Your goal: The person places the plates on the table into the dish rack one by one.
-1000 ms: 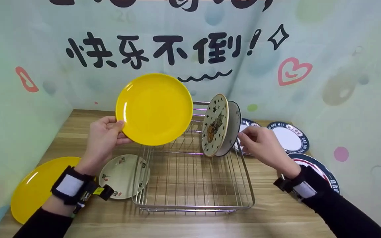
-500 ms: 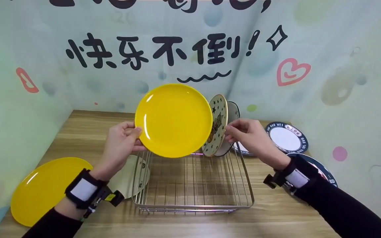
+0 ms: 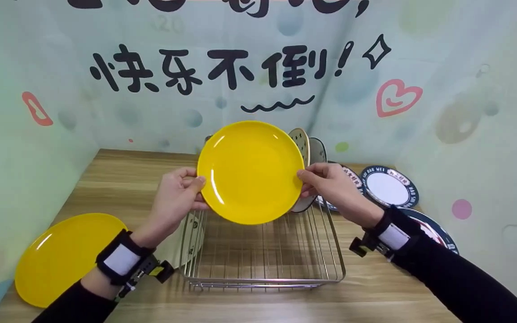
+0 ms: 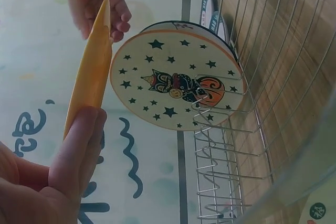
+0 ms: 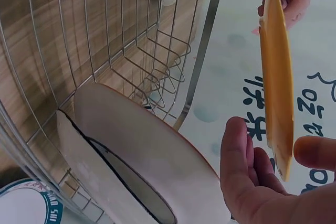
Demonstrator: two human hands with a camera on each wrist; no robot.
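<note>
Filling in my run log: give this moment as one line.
left hand: grips yellow plate | right hand: grips opposite rim | plate upright above wire rack

we see a glossy, smooth yellow plate (image 3: 250,172). the rack (image 3: 263,251) is shiny metal wire. the table (image 3: 375,287) looks like matt wood.

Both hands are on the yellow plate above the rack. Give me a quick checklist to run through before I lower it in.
1. Grip: left hand and right hand pinch opposite rims of the yellow plate. Ok.
2. Plate held upright on edge, as both wrist views show. Ok.
3. Wire rack has free slots in front of the star plate. Ok.
4. Gap between yellow plate and star plate: apart in the left wrist view. Ok.
5. Plate lined up with one slot: cannot tell.
6. Plate behind the star plate seated firmly: cannot tell.
</note>
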